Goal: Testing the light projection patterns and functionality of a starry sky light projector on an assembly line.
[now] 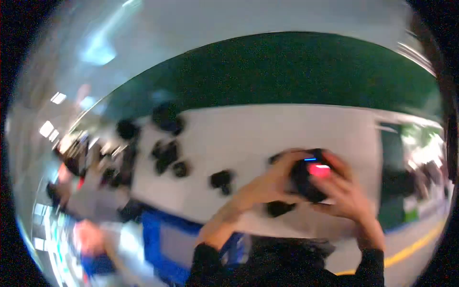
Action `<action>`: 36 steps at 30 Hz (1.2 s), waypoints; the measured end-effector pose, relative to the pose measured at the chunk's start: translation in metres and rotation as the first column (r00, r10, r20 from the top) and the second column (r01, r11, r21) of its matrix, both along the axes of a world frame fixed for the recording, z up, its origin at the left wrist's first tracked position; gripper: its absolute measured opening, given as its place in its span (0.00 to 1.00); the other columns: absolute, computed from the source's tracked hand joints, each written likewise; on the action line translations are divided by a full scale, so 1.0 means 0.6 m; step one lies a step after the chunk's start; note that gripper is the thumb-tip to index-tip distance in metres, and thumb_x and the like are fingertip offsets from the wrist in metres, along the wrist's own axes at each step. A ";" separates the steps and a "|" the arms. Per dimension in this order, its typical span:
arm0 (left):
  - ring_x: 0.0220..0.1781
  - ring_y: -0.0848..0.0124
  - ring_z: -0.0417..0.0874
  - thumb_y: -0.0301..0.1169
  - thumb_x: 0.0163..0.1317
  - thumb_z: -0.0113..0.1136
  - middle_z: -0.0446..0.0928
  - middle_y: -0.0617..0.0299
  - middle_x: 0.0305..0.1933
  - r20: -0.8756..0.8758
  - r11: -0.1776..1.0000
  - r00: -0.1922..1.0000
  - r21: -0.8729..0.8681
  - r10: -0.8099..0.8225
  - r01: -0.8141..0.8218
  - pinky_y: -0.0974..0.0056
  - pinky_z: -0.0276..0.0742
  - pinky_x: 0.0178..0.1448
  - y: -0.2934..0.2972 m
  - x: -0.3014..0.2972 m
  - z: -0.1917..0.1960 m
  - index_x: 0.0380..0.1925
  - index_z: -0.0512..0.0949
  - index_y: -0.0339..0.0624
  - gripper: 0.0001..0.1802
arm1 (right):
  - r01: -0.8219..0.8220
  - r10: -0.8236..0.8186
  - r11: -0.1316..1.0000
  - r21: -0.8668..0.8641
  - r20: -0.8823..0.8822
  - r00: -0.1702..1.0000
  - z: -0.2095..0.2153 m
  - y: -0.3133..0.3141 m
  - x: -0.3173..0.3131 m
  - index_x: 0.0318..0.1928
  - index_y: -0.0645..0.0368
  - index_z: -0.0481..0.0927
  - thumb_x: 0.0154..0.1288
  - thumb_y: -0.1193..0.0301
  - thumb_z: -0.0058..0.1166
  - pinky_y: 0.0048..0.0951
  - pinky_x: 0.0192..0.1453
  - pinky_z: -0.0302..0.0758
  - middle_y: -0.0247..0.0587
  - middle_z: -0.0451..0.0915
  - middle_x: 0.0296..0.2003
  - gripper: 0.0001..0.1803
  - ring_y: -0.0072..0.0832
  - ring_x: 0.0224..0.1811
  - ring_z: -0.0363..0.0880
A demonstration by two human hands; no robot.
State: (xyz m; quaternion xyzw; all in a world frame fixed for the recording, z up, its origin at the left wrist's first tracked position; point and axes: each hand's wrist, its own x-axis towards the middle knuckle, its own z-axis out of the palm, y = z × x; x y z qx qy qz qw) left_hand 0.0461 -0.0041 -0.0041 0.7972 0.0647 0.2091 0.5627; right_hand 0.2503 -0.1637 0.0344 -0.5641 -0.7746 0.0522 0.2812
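Above the right part of a white tabletop (239,129), I hold a black rounded device (303,179) in both hands. A thin blue light and a red glowing patch show on its upper side. My left hand (283,173) grips its left side, and my right hand (342,186) wraps its right side with the fingers over the top. Motion blur hides the device's exact kind. A small dark object (279,208) lies just below my left hand, and another black piece (221,181) rests further left on the table.
Several black objects (166,155) cluster at the table's left end, with a larger dark one (165,118) behind. A green panel (287,71) rises beyond the far edge. In front stands a blue crate (155,239). Another person's blurred hand (88,237) shows at lower left.
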 end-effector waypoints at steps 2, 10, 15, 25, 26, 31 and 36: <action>0.77 0.51 0.61 0.45 0.39 0.86 0.61 0.47 0.73 0.042 0.993 0.999 0.110 0.028 -0.033 0.50 0.57 0.81 0.005 0.002 -0.005 0.71 0.60 0.38 0.61 | 0.039 -0.039 0.999 -0.035 0.001 0.999 -0.003 0.004 -0.005 0.61 0.50 0.79 0.35 0.63 0.80 0.63 0.74 0.67 0.50 0.76 0.65 0.44 0.63 0.73 0.66; 0.77 0.51 0.61 0.47 0.39 0.84 0.62 0.47 0.72 0.052 0.993 0.999 0.119 0.016 -0.022 0.50 0.57 0.81 0.034 0.008 -0.018 0.71 0.60 0.39 0.61 | -0.021 0.022 0.998 0.060 -0.020 1.000 -0.008 0.042 -0.005 0.61 0.52 0.78 0.35 0.67 0.81 0.61 0.72 0.69 0.49 0.75 0.66 0.46 0.62 0.72 0.66; 0.76 0.51 0.65 0.37 0.35 0.88 0.62 0.48 0.73 0.023 1.000 1.000 -0.029 -0.006 0.007 0.50 0.61 0.79 0.047 0.010 -0.037 0.71 0.61 0.43 0.62 | -0.069 0.064 0.994 0.079 0.064 0.996 -0.038 0.049 0.014 0.63 0.48 0.78 0.38 0.61 0.78 0.60 0.75 0.67 0.40 0.74 0.68 0.44 0.57 0.73 0.66; 0.74 0.46 0.67 0.34 0.37 0.86 0.61 0.46 0.73 -0.028 0.995 1.000 0.104 0.008 -0.005 0.47 0.71 0.74 0.047 -0.001 -0.002 0.68 0.65 0.49 0.55 | -0.140 0.132 0.984 0.106 0.077 0.988 -0.019 0.050 0.010 0.67 0.49 0.73 0.48 0.59 0.71 0.64 0.74 0.66 0.34 0.72 0.70 0.42 0.59 0.74 0.63; 0.74 0.46 0.67 0.34 0.37 0.86 0.61 0.46 0.73 -0.035 0.993 0.999 0.116 0.017 -0.013 0.47 0.71 0.74 0.047 0.001 -0.002 0.68 0.65 0.49 0.55 | -0.143 0.135 0.984 0.107 0.083 0.987 -0.020 0.050 0.011 0.67 0.49 0.73 0.49 0.59 0.70 0.64 0.74 0.67 0.34 0.72 0.70 0.41 0.59 0.74 0.64; 0.74 0.46 0.68 0.34 0.37 0.86 0.62 0.46 0.73 -0.045 0.992 0.999 0.122 0.021 -0.015 0.47 0.71 0.74 0.045 -0.001 0.000 0.69 0.64 0.49 0.56 | -0.121 0.112 0.985 0.123 0.074 0.991 -0.024 0.048 0.010 0.66 0.48 0.74 0.50 0.59 0.70 0.64 0.72 0.68 0.34 0.72 0.70 0.40 0.58 0.72 0.66; 0.73 0.46 0.68 0.35 0.36 0.87 0.63 0.46 0.72 -0.052 0.997 0.998 0.079 0.030 -0.026 0.48 0.71 0.74 0.042 0.000 0.004 0.70 0.63 0.48 0.58 | -0.109 0.102 0.984 0.139 0.058 0.993 -0.025 0.048 0.008 0.66 0.48 0.75 0.51 0.59 0.70 0.64 0.72 0.68 0.33 0.73 0.69 0.39 0.58 0.72 0.67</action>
